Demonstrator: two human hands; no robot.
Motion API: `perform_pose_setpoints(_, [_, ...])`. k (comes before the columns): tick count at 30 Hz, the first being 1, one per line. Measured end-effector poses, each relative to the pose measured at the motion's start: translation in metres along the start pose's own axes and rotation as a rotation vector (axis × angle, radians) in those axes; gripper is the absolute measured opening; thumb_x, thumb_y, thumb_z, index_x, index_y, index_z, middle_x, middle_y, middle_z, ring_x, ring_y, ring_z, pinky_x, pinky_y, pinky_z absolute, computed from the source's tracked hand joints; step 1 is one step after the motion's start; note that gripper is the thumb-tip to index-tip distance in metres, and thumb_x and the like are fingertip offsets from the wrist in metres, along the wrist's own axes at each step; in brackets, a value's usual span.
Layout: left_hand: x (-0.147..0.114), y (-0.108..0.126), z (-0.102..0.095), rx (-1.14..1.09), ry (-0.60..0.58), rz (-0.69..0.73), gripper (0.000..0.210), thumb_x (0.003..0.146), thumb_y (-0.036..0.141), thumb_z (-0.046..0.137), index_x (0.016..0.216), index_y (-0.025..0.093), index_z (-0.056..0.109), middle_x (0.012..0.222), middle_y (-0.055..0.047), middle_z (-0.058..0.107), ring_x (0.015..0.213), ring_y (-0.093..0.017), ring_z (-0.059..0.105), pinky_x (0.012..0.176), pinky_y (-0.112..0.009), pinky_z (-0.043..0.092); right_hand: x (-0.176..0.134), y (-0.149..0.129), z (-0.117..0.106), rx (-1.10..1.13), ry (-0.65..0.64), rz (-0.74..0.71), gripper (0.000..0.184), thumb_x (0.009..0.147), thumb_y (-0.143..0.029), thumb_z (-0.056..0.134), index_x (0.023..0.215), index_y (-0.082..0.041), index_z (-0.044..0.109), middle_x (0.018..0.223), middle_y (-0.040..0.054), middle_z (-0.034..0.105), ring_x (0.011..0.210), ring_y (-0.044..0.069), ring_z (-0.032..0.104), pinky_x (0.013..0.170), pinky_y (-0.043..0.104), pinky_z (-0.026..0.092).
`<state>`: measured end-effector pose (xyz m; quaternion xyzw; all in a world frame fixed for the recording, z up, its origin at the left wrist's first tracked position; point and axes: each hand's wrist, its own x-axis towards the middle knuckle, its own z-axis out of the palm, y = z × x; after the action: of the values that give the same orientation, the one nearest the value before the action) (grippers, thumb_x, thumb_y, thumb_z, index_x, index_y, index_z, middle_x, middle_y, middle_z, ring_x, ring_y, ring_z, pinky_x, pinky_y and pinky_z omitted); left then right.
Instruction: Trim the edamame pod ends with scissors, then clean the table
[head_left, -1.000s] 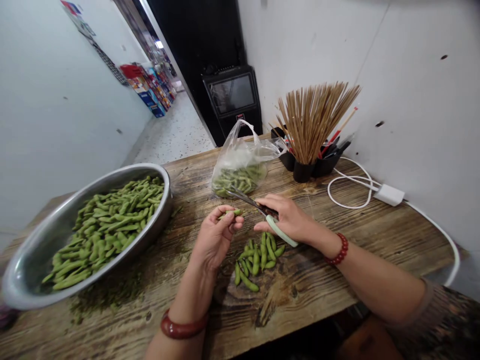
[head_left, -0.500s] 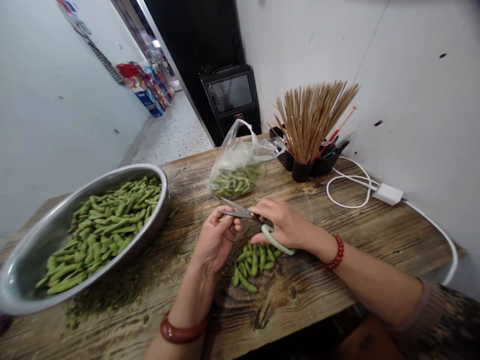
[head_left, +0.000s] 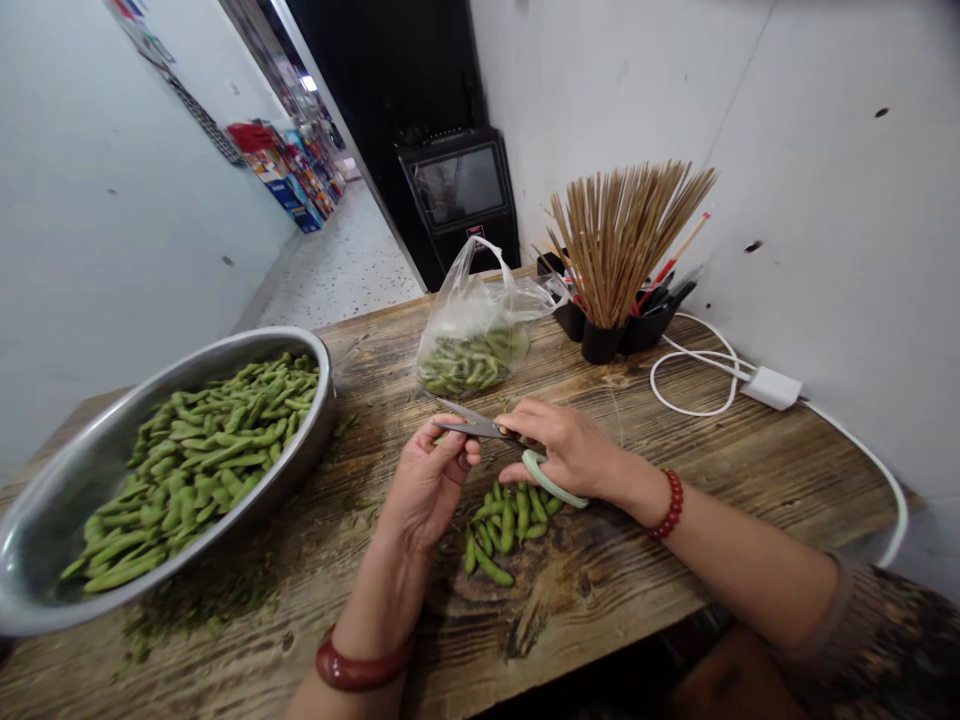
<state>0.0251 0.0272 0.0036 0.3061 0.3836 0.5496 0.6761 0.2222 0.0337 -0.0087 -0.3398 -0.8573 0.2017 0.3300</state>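
Observation:
My right hand [head_left: 559,445] is closed round the pale green handle of a pair of scissors [head_left: 480,426]. The blades stand apart and point left, reaching the fingertips of my left hand [head_left: 433,475]. That hand is pinched closed; a bit of green shows at its fingertips, likely an edamame pod mostly hidden by the fingers. Below the scissors a small pile of edamame pods [head_left: 508,520] lies on the wooden table. To the left stands a large metal basin [head_left: 324,375] holding a big heap of edamame pods [head_left: 217,450].
Behind my hands sits a clear plastic bag [head_left: 472,340] with more pods. Black cups [head_left: 602,343] hold wooden skewers [head_left: 630,245] and pens. A white cable with an adapter [head_left: 772,388] lies at the right. Green trimmings [head_left: 202,605] are scattered beside the basin.
The whole view has shifted very slightly. My hands and the scissors keep nearly the same pose, with the blades still apart at my left fingertips.

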Motion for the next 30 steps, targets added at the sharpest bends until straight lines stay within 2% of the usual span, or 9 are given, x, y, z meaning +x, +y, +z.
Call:
perform_pose_setpoints(7, [0.000, 0.001, -0.002, 0.032, 0.003, 0.010, 0.024, 0.063, 0.016, 0.081, 0.080, 0.013, 0.065, 0.069, 0.001, 0.065, 0.058, -0.008, 0.061, 0.054, -0.017, 0.053, 0.000, 0.000, -0.002, -0.025, -0.026, 0.013, 0.045, 0.081, -0.041, 0.069, 0.117, -0.017, 0.058, 0.094, 0.0063, 0.059, 0.080, 0.017, 0.056, 0.069, 0.028, 0.044])
perform_pose_setpoints(13, [0.000, 0.001, -0.003, 0.062, -0.058, -0.079, 0.017, 0.071, 0.016, 0.075, 0.082, 0.014, 0.062, 0.075, -0.002, 0.068, 0.064, -0.011, 0.065, 0.062, -0.023, 0.056, 0.000, 0.000, -0.004, -0.021, -0.031, 0.043, 0.040, 0.083, -0.039, 0.067, 0.115, -0.017, 0.059, 0.091, 0.0059, 0.061, 0.078, 0.017, 0.057, 0.068, 0.026, 0.043])
perform_pose_setpoints(16, [0.002, 0.002, -0.003, 0.045, -0.061, -0.086, 0.013, 0.075, 0.014, 0.071, 0.084, 0.014, 0.061, 0.080, -0.004, 0.071, 0.069, -0.013, 0.067, 0.067, -0.023, 0.057, 0.000, 0.004, -0.002, -0.012, 0.004, 0.041, 0.039, 0.083, -0.040, 0.067, 0.113, -0.016, 0.060, 0.089, 0.0060, 0.061, 0.077, 0.017, 0.057, 0.069, 0.027, 0.043])
perform_pose_setpoints(21, [0.003, 0.004, -0.001, -0.012, -0.021, -0.065, 0.020, 0.079, 0.014, 0.061, 0.099, 0.013, 0.063, 0.101, -0.013, 0.072, 0.088, -0.017, 0.069, 0.083, -0.026, 0.055, 0.002, 0.009, -0.001, 0.019, 0.126, 0.060, 0.039, 0.082, -0.039, 0.068, 0.113, -0.016, 0.060, 0.090, 0.0061, 0.062, 0.079, 0.018, 0.057, 0.071, 0.027, 0.044])
perform_pose_setpoints(25, [0.001, 0.006, 0.003, -0.036, -0.073, -0.066, 0.033, 0.072, 0.004, 0.057, 0.104, 0.009, 0.064, 0.113, -0.017, 0.068, 0.109, -0.023, 0.063, 0.095, -0.029, 0.050, 0.003, 0.011, -0.001, 0.046, 0.184, 0.077, 0.040, 0.082, -0.040, 0.068, 0.113, -0.016, 0.061, 0.090, 0.0061, 0.062, 0.080, 0.018, 0.058, 0.071, 0.027, 0.044])
perform_pose_setpoints(27, [0.000, 0.006, 0.004, -0.026, -0.075, -0.078, 0.037, 0.070, 0.000, 0.058, 0.105, 0.009, 0.064, 0.114, -0.017, 0.068, 0.112, -0.023, 0.062, 0.095, -0.027, 0.050, 0.003, 0.010, -0.001, 0.049, 0.187, 0.075, 0.040, 0.082, -0.039, 0.068, 0.114, -0.016, 0.061, 0.090, 0.0060, 0.063, 0.080, 0.018, 0.059, 0.071, 0.027, 0.044])
perform_pose_setpoints(30, [0.001, 0.006, 0.004, -0.007, -0.040, -0.076, 0.030, 0.074, 0.003, 0.062, 0.103, 0.009, 0.065, 0.113, -0.016, 0.069, 0.106, -0.021, 0.065, 0.090, -0.024, 0.052, 0.003, 0.010, 0.000, 0.065, 0.188, 0.068, 0.039, 0.083, -0.037, 0.067, 0.115, -0.016, 0.060, 0.090, 0.0061, 0.063, 0.080, 0.018, 0.059, 0.071, 0.028, 0.045])
